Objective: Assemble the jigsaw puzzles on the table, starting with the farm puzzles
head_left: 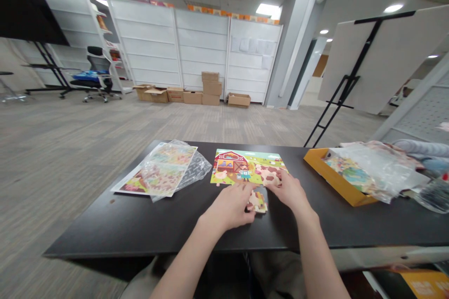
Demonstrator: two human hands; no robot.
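Laid out flat at the middle of the dark counter [122, 229]: a farm jigsaw puzzle [242, 167], with a red barn on its left part and a brown-patched cow on its right. Just to the near side of it, a small stack of loose pieces [259, 203], partly hidden by the left hand [229, 205]. Fingers bent over the left edge of that stack, touching; cannot tell whether gripping a piece or only resting there. At the near right corner of the puzzle, beside the cow, the right hand [290, 190], fingertips down on the edge; cannot tell whether pinching a piece or merely pressing.

To the left on the counter, a printed sheet [135, 181] with coloured pictures, partly under a clear plastic bag [195, 170]. To the right, a yellow box [331, 178] filled with plastic wrapping and printed matter. Far across the floor, cardboard boxes [211, 88] before white shelving [147, 37], with an office chair [96, 72] farther left.
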